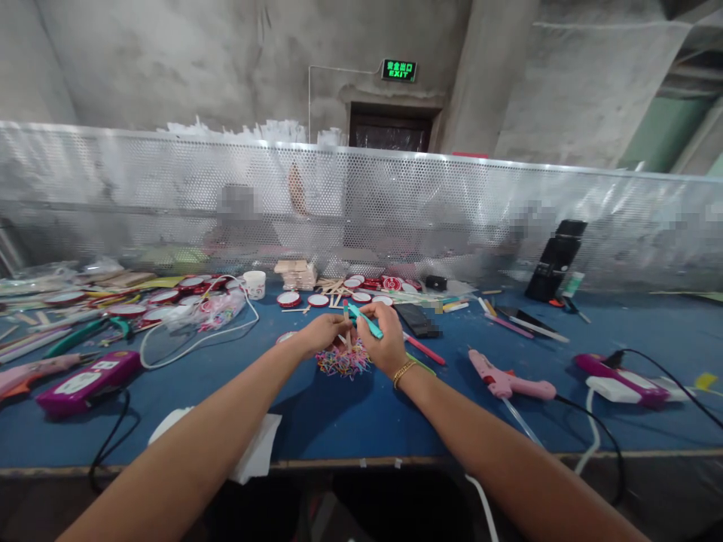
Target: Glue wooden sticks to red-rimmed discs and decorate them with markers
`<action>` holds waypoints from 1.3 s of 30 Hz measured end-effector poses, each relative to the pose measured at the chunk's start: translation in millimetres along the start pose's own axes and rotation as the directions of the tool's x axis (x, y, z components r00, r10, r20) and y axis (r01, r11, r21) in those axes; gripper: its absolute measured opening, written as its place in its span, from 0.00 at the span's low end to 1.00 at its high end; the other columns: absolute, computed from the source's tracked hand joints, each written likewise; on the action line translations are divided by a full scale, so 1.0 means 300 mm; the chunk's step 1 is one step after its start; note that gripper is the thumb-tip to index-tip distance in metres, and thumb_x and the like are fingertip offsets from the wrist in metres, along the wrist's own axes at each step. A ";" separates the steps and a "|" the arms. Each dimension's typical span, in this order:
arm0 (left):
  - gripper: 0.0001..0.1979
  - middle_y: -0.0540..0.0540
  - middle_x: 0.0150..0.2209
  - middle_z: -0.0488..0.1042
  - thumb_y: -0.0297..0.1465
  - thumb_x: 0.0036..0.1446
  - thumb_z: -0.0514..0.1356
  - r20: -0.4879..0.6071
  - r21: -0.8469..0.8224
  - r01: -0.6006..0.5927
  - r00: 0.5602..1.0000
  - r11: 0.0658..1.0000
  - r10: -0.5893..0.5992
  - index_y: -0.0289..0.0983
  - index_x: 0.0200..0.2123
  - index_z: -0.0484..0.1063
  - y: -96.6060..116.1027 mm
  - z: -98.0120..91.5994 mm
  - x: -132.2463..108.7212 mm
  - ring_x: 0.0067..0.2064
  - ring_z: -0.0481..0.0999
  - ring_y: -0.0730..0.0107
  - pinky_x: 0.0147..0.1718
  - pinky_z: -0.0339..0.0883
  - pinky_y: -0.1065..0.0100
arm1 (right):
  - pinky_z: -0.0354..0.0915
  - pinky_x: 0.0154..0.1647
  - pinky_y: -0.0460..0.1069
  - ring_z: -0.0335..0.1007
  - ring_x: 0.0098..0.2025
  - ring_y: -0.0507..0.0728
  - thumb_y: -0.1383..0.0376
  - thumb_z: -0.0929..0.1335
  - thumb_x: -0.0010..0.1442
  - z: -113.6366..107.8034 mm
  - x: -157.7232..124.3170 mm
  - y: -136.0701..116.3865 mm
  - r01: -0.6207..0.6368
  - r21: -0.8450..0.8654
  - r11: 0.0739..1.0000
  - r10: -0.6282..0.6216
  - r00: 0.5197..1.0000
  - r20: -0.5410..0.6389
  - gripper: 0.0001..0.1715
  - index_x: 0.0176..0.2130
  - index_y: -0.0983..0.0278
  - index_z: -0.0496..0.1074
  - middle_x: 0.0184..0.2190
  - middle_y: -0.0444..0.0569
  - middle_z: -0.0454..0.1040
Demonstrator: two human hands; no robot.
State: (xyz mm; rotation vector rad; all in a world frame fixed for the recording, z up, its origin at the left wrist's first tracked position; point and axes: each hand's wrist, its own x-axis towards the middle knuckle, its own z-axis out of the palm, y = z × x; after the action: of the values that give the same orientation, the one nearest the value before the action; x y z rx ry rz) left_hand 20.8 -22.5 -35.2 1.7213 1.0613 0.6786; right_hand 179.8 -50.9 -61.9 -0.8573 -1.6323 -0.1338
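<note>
Over the middle of the blue table, my left hand [324,333] pinches a flat wooden craft stick [349,336]. My right hand [388,340] grips a teal marker pen [368,324], slanted with its upper left end near the stick's top. Whether the pen touches the stick I cannot tell. Just below both hands lies a heap of small multicoloured bands or strips [343,364]. Parts of my left fingertips are hidden behind the stick and pen. A pink-red pen [425,349] lies to the right of my right hand.
Red-rimmed discs [289,299], wooden sticks and a white cup [254,284] stand along the back. Pink glue guns [508,382] lie right and left, with purple boxes [90,384] and loose cables. A perforated metal screen [395,218] closes off the far edge. White paper [260,444] lies near the front edge.
</note>
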 end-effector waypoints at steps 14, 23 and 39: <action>0.16 0.48 0.21 0.72 0.43 0.52 0.61 -0.031 -0.064 0.015 0.999 0.998 -0.018 0.35 0.27 0.67 -0.018 0.004 0.018 0.22 0.71 0.74 0.21 0.59 0.73 | 0.58 0.44 0.52 0.64 0.31 0.54 0.66 0.63 0.61 -0.008 0.006 -0.008 0.070 0.015 0.997 -0.070 0.997 0.042 0.07 0.31 0.61 0.67 0.27 0.43 0.71; 0.18 0.48 0.20 0.72 0.45 0.54 0.59 -0.023 -0.056 -0.007 1.000 0.998 0.006 0.35 0.27 0.66 -0.021 0.001 0.017 0.20 0.70 0.74 0.21 0.60 0.73 | 0.57 0.43 0.52 0.63 0.30 0.53 0.67 0.63 0.61 -0.007 0.009 -0.008 0.065 0.000 0.998 -0.065 0.995 0.071 0.07 0.30 0.61 0.66 0.26 0.42 0.71; 0.17 0.48 0.21 0.72 0.45 0.55 0.57 -0.033 -0.029 -0.039 0.999 0.999 0.039 0.36 0.28 0.66 -0.031 0.002 0.015 0.21 0.70 0.75 0.22 0.58 0.74 | 0.57 0.43 0.52 0.63 0.31 0.54 0.67 0.63 0.61 -0.008 0.006 -0.011 0.071 -0.039 0.997 -0.068 0.996 0.060 0.07 0.29 0.61 0.65 0.26 0.43 0.71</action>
State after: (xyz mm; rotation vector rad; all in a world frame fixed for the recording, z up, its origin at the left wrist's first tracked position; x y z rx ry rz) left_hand 20.1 -17.4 -44.0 1.7142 1.0374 0.7461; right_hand 179.8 -53.6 -58.5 -0.8427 -1.7203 -0.1927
